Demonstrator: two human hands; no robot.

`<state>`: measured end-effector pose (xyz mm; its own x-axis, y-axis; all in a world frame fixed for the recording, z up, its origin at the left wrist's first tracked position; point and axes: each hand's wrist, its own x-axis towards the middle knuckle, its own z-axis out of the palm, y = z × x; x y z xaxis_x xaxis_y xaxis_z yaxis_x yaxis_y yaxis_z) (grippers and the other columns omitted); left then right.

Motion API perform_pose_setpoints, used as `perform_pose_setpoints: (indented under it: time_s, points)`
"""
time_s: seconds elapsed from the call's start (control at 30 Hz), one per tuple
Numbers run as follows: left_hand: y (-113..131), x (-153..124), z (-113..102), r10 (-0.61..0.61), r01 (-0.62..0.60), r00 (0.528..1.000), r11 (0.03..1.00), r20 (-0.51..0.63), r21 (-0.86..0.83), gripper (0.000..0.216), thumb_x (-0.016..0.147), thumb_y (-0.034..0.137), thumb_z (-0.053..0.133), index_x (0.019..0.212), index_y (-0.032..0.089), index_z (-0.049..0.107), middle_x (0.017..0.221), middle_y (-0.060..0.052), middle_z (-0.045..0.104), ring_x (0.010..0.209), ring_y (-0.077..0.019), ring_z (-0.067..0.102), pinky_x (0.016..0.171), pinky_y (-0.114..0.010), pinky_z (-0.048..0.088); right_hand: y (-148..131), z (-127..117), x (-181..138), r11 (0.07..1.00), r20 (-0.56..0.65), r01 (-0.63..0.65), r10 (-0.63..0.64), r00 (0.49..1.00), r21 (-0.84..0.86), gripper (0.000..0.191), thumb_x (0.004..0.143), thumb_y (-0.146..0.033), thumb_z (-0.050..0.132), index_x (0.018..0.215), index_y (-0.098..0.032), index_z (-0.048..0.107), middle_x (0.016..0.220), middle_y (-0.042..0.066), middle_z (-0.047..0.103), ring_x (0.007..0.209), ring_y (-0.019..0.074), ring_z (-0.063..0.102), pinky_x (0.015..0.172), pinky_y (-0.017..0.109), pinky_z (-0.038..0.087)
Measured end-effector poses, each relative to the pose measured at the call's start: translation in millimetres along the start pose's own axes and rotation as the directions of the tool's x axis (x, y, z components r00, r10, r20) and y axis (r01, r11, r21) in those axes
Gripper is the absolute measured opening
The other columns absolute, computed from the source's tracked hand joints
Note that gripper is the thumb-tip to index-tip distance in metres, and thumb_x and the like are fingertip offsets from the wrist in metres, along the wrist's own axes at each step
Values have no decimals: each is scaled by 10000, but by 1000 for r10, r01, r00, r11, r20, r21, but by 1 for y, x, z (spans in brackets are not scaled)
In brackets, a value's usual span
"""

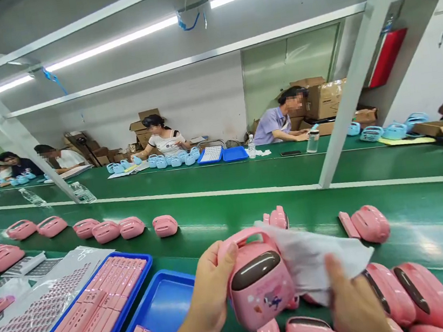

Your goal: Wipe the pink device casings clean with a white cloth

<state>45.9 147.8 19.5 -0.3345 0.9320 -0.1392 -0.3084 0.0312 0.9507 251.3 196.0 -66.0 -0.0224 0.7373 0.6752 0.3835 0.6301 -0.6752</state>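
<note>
My left hand [211, 290] grips a pink handled device [256, 278] with a dark oval window, held up above the green belt. My right hand [352, 306] holds a white cloth [311, 257] pressed against the device's right side. Several more pink devices [410, 293] lie on the belt just right of and below my hands.
Two blue trays [170, 303] with pink flat parts [89, 314] sit at lower left beside sheets of small pieces. A row of pink devices [105, 230] lies on the green conveyor [248, 184]. Across it, several seated people work with blue devices [172, 160]. A slanted metal post [345, 111] crosses at right.
</note>
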Motion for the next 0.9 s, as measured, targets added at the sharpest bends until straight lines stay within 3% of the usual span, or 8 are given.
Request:
perform_pose_setpoints:
  time_s: [0.03,0.07,0.17,0.23,0.47,0.67,0.77,0.9]
  points:
    - [-3,-5,10,10,-10,1000,1000,1,-6,474,631,596,715,667,166,518,595,36,506,551,-89,446,525,-201,361,-16,11,-6,998,19,54,-53,998,-23,334,976,-315,417,1287,-270,533,1118,33,646,939,191,649,698,254,544]
    - [-5,-10,18,21,-21,1000,1000,-1,-7,496,619,607,718,640,171,482,577,51,470,535,-75,403,516,-193,345,-32,21,-11,971,75,235,-232,970,-35,378,982,-300,380,1343,-248,481,1189,46,613,1045,217,614,809,293,536]
    - [-5,-21,34,45,-45,999,999,5,1,527,605,599,735,594,177,419,554,70,401,524,-63,331,499,-179,318,-75,31,-19,912,120,404,-395,911,-70,449,991,-228,300,1438,-244,331,1339,31,501,1276,203,430,1107,345,300]
    - [-4,-28,39,58,-59,998,997,8,49,517,617,598,728,597,175,433,563,64,399,532,-66,324,491,-177,306,-89,24,-21,917,145,391,-377,915,-83,467,988,-238,285,1454,-207,296,1361,67,473,1309,230,382,1125,396,266]
    - [-2,-43,53,82,-83,997,993,14,81,492,644,604,703,567,189,450,558,46,389,536,-90,336,470,-192,314,-87,-9,-26,947,216,319,-305,928,-33,461,947,-451,414,1364,-263,463,1289,73,541,1237,285,468,1038,440,410]
    - [-2,-44,59,63,-66,998,993,24,102,489,627,629,698,582,191,485,553,44,450,524,-93,364,488,-204,336,-91,-19,-28,939,220,343,-332,917,-12,425,997,-376,316,1411,-300,377,1309,23,529,1272,213,435,1128,392,279]
    - [0,-47,60,53,-57,996,997,75,46,468,633,611,707,599,189,509,563,36,492,526,-95,389,518,-213,359,-88,-29,-29,979,171,198,-202,964,39,409,1000,-279,325,1396,-365,376,1370,-55,464,1315,144,370,1168,304,171]
    - [9,-51,59,52,-50,989,999,141,-17,472,641,613,701,559,188,513,566,13,518,570,-123,461,590,-245,417,-73,-42,-39,969,38,-165,161,986,181,549,947,-390,362,1472,-294,230,1440,11,372,1312,288,365,1095,466,350]
